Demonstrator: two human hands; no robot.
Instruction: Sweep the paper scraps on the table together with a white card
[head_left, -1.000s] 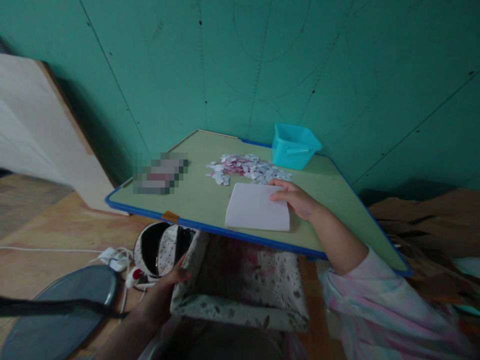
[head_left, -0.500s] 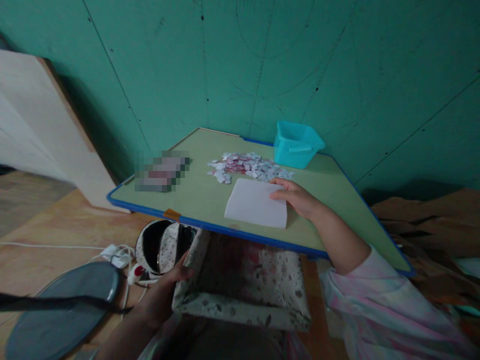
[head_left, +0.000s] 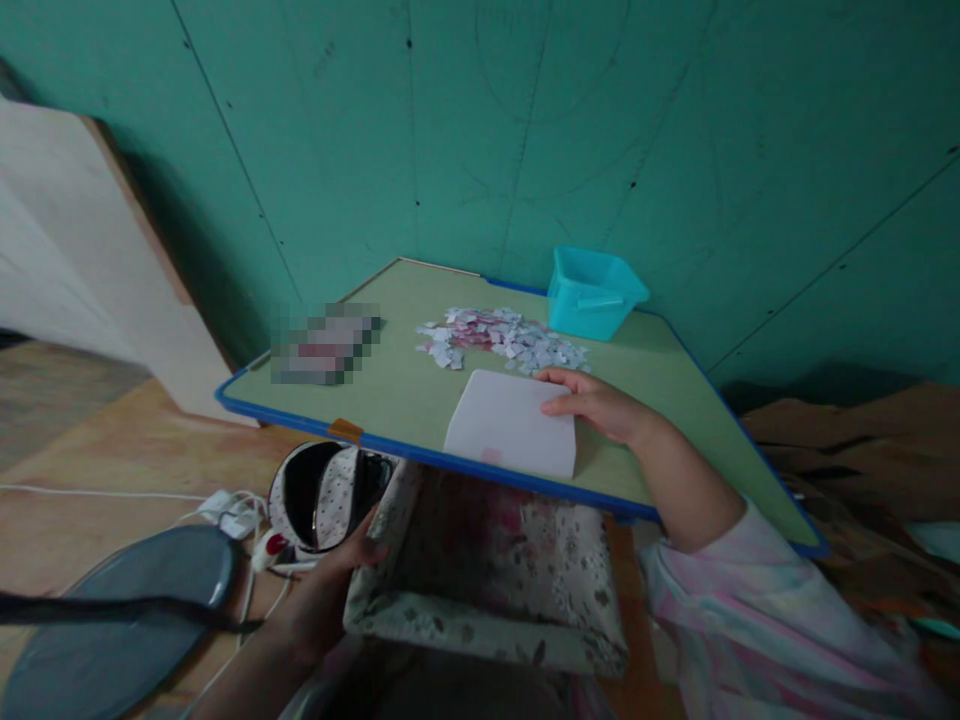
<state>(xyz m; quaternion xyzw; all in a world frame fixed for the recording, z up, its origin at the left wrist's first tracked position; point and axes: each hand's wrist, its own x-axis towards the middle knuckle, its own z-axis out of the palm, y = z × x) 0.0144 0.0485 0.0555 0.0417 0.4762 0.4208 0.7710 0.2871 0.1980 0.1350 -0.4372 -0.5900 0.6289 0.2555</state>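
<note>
In my right hand (head_left: 589, 402) is a flat white sheet, like paper or thin card (head_left: 510, 420), gripped at its right side with the thumb on top. It lies low over the table, its near edge at the blue rim. My left hand (head_left: 349, 570) grips the left wall of a fabric-covered box with a flower print (head_left: 487, 630), held below the table's front edge. Reddish stains mark the inside of this box. Behind the sheet, a heap of small torn paper pieces (head_left: 502, 335), white and pinkish, is spread on the table.
On the pale green table (head_left: 397, 390) with a blue rim, a turquoise bucket (head_left: 592, 295) stands at the back right. A blurred-out item (head_left: 326, 345) lies at the left. A grey stool (head_left: 127, 620) and a dotted bag (head_left: 330, 495) are on the left below. Brown cardboard (head_left: 862, 440) lies at the right.
My right hand has drawn the white sheet toward me, so its near edge now reaches the table's front rim. My left hand and the box have hardly moved.
</note>
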